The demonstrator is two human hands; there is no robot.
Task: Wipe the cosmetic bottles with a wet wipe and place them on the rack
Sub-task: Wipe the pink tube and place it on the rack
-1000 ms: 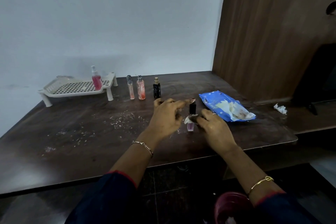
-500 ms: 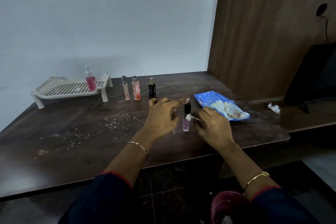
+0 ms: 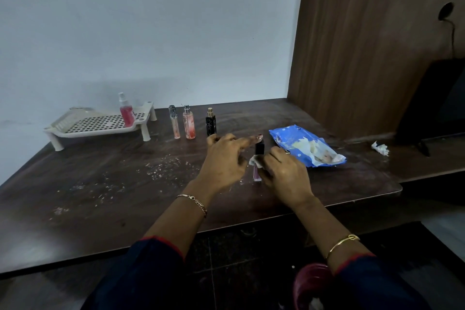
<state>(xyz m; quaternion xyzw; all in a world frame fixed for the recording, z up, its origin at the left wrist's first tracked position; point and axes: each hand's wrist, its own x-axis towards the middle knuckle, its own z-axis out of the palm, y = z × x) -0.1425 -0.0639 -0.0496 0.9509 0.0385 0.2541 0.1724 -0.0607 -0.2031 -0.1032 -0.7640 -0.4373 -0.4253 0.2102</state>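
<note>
A slim pink bottle with a black cap stands upright on the dark table. My left hand reaches over it, and its straight index fingertip rests on top of the cap. My right hand pinches a small white wet wipe against the bottle's side, just below the cap. The white perforated rack sits at the back left with a pink spray bottle standing on it. To the right of the rack stand a clear bottle, a peach bottle and a black bottle.
An open blue wet-wipe pack lies just right of my hands. A crumpled used wipe lies on the lower ledge at the right, near a dark screen. White crumbs are scattered over the table's left half. A wooden panel rises at the right.
My right hand has shifted the wipe slightly along the bottle's side. My left fingertip stays on the cap. The view has drifted a little.
</note>
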